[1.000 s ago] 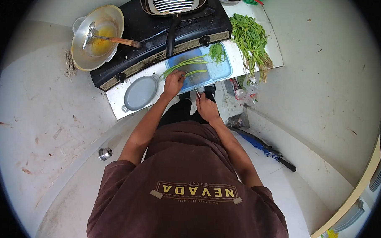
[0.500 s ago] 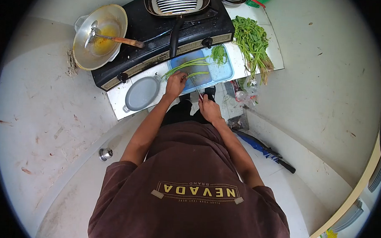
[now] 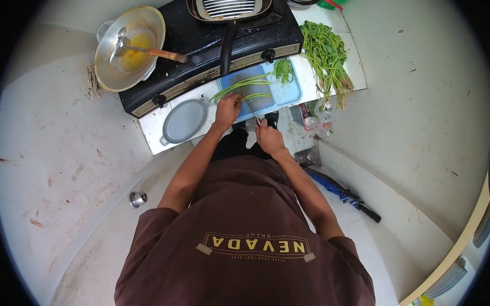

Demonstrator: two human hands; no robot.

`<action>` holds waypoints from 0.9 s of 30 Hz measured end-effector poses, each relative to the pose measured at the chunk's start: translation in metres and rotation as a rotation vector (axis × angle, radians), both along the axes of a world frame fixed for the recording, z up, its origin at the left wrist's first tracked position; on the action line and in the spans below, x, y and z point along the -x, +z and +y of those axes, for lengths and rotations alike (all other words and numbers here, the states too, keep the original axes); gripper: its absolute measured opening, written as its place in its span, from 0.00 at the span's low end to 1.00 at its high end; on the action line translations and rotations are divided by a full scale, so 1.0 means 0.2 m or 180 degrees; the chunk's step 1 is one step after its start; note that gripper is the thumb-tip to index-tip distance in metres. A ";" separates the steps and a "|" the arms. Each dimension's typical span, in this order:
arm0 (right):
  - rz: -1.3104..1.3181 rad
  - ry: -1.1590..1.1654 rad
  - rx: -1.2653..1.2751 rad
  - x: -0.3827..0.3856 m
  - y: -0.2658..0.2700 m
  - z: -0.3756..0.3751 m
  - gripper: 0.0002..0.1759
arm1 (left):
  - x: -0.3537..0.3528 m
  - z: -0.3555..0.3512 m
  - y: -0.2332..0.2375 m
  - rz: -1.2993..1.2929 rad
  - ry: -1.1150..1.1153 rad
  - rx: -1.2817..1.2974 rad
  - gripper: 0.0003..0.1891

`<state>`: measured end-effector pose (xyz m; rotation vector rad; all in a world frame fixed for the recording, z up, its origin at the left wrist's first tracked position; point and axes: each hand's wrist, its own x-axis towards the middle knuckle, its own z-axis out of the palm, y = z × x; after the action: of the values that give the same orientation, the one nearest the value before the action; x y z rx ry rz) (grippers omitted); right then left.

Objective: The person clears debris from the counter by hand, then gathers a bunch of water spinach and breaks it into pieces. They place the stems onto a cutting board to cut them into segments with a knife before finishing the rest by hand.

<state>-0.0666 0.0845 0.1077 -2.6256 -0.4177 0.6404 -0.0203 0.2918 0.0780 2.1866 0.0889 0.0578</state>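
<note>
A blue cutting board point(image 3: 260, 101) lies in a light blue tray point(image 3: 291, 95) at the counter's front edge. My left hand point(image 3: 228, 109) is closed on green stems point(image 3: 258, 94) at the board's left side. My right hand point(image 3: 269, 136) grips a knife point(image 3: 251, 108) by its handle, with the blade slanting up and left over the board against the stems beside my left fingers. More long stems point(image 3: 247, 82) lie behind them. Some cut leaves point(image 3: 283, 70) rest in the back right of the tray.
A black stove point(image 3: 195, 43) stands behind, with a grill pan point(image 3: 228, 5) whose handle points toward the board. A pan with a ladle point(image 3: 109, 67) is at left, an oval grey dish point(image 3: 184, 120) nearer. Leafy greens point(image 3: 325, 56) lie at right.
The view has shifted very slightly. My hands keep nearly the same places, and the knife blade stands a little more upright, its tip nearer my left fingers.
</note>
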 end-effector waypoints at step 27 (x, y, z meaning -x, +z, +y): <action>0.0384 -0.1431 -0.0839 0.23 0.03 -0.40 0.20 | -0.23 -0.25 0.07 -0.0711 -0.1555 -0.1009 0.11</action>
<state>-0.1119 0.0038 0.1137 -2.3015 0.1198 0.5444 0.0252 0.2426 0.0920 2.4395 -0.6165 0.0407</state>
